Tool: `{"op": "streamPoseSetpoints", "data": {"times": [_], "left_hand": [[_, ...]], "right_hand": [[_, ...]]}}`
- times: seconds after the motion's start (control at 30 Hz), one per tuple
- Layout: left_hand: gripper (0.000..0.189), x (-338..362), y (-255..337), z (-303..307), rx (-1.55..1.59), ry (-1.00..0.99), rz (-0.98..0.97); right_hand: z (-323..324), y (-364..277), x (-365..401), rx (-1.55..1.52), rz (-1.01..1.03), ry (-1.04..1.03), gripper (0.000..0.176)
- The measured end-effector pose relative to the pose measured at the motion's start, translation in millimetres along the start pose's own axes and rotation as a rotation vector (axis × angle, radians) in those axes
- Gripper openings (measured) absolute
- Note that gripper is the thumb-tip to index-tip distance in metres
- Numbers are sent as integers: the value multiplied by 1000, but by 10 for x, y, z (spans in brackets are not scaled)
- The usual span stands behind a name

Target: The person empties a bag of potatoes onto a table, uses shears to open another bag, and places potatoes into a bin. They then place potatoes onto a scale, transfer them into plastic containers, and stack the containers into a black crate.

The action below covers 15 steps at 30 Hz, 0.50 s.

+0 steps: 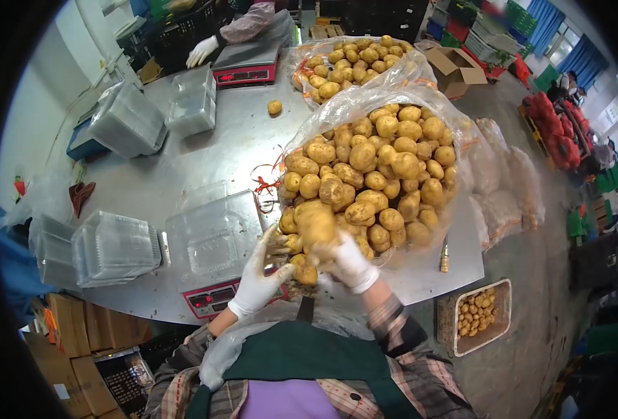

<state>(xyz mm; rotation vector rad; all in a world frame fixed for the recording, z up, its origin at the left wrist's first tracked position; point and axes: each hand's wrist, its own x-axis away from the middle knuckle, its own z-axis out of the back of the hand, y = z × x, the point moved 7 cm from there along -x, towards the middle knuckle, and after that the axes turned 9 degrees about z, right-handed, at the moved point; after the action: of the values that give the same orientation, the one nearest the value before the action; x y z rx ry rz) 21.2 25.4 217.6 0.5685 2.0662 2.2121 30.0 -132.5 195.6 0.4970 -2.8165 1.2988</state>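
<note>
- In the centre of the frame, the right hand in a white glove (353, 264) has its fingers closed on a large yellow-brown potato (317, 225), raised over the near edge of the heap, probably so it clears the others.
- The left hand in a white glove (256, 278) is just beside the same edge, thumb and fingers apart; I cannot tell whether it grips any potato.
- The heaped yellow potatoes (375, 178) fill a wide clear plastic bag (337, 112), right of centre on the steel table (141, 174). Its mouth is spread open, which seems to let both hands reach in from the near side.
- A clear plastic tray (214, 237) lies over a red-fronted scale (211, 299), left of the hands, apparently so that its contents can be weighed within short reach.
- Nested clear containers (117, 248) stand at the lower left, presumably stacked to save room.
- At the upper left, a co-worker's gloved hand (203, 52) is near a second red-fronted scale (246, 66); the frame cuts off the rest of that person.
- Motion blurs the raised potato and the right fingertips. The lower potatoes are buried, and from here I can't read the nearer scale's digits.
</note>
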Motion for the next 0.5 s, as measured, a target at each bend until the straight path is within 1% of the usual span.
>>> {"op": "streamPoseSetpoints", "data": {"times": [0.03,0.07,0.13,0.17,0.23,0.27,0.3,0.33,0.37,0.4,0.43,0.47,0.5], "left_hand": [[72,-26,-20,-81,112,-53,14],[73,-44,-47,-106,119,-45,20],[75,-64,-142,-141,132,-27,33],[68,-85,-284,-139,283,-12,132],[61,-59,-374,-123,358,30,153],[58,-62,-398,-105,394,50,163],[45,-65,-429,-47,452,73,212],[40,-102,-577,114,554,117,161],[39,-74,-533,221,641,102,185],[39,-19,-442,303,729,89,213],[39,16,-375,377,701,138,235],[36,41,-356,435,703,127,239],[35,59,-430,507,738,111,264]], "right_hand": [[43,218,11,244,-64,12,55],[-131,170,70,387,-27,2,64],[-292,222,94,827,390,-29,72],[-227,330,91,1049,201,-50,74],[-245,273,135,1463,-206,-89,80],[-217,123,143,1494,-185,-67,81],[-131,-38,182,1522,-165,-44,83],[143,-277,159,1381,164,202,80],[490,-488,249,1870,458,539,74],[687,-793,233,1917,428,634,73],[1005,-823,241,2020,372,692,76],[1330,-740,201,2015,327,685,73],[1428,-774,158,1986,405,656,69]]}}
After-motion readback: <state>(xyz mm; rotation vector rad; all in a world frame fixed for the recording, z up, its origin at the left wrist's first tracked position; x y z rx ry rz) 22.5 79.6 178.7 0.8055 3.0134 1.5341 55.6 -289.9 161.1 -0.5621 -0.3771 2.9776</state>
